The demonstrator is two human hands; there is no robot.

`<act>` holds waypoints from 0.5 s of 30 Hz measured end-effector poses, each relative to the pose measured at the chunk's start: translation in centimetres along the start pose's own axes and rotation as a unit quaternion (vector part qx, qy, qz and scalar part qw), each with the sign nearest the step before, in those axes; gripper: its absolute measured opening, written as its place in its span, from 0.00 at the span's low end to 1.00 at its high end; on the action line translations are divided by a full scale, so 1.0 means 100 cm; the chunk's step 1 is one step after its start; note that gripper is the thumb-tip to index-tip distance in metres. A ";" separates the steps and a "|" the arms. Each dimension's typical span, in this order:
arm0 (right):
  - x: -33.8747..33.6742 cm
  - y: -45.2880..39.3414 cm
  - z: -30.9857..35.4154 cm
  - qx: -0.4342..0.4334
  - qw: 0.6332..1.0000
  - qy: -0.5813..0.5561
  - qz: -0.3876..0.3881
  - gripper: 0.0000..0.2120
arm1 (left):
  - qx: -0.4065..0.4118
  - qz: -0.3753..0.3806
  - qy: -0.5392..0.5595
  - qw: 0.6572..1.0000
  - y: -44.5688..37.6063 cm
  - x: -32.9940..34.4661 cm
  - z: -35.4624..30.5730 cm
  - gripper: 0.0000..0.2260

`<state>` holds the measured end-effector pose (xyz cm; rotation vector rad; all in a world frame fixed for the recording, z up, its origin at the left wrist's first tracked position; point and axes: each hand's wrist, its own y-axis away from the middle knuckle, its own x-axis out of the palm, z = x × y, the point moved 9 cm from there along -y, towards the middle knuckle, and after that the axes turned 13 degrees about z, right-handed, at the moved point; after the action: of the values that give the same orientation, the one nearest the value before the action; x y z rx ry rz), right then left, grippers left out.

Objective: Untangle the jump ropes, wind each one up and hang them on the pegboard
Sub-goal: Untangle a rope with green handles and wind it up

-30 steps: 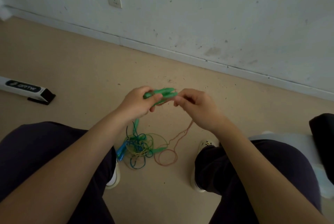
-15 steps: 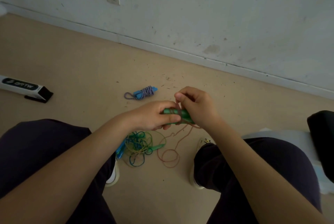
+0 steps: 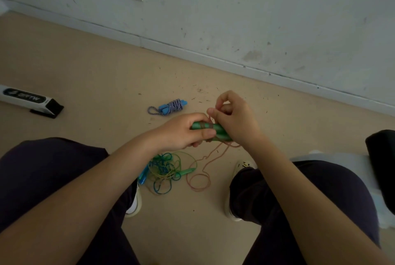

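Head view: left grip [image 3: 181, 134] clenches green handles [image 3: 206, 129], right grip [image 3: 233, 115] pinches orange cord [image 3: 210, 118]; wound rope [image 3: 171, 107] beyond.

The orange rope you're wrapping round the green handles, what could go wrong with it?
The orange rope trails down close beside the tangled pile, so winding might drag that along. The left hand alone grips the green handles; if it loosens while the right hand pinches the cord, the wraps could slip off.

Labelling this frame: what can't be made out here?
- Pegboard: nowhere in the head view.
- Green handles: middle and ends covered by the left hand and right hand.
- Tangle: rope count unclear, strands too thin and overlapping.
- Dark object: cut off by right edge.
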<state>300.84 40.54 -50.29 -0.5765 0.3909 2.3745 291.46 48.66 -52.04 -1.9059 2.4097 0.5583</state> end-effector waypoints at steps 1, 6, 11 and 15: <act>-0.001 -0.001 -0.003 0.012 1.000 0.019 0.006 0.09 | 0.001 -0.002 -0.005 1.000 0.000 -0.001 0.001 0.05; -0.005 -0.002 -0.012 0.048 0.997 0.002 0.057 0.14 | -0.003 -0.039 0.012 0.999 0.001 -0.015 0.007 0.06; 0.008 0.003 -0.002 0.029 0.991 -0.055 0.119 0.20 | -0.011 -0.086 0.079 0.993 0.002 -0.027 0.015 0.10; 0.012 0.003 -0.009 0.041 0.978 -0.147 0.144 0.21 | -0.020 -0.106 0.098 0.989 0.001 -0.032 0.021 0.14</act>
<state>300.11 40.56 -51.63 -0.1289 0.4612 2.6540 291.73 52.33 -53.25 -2.2964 2.2737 0.4297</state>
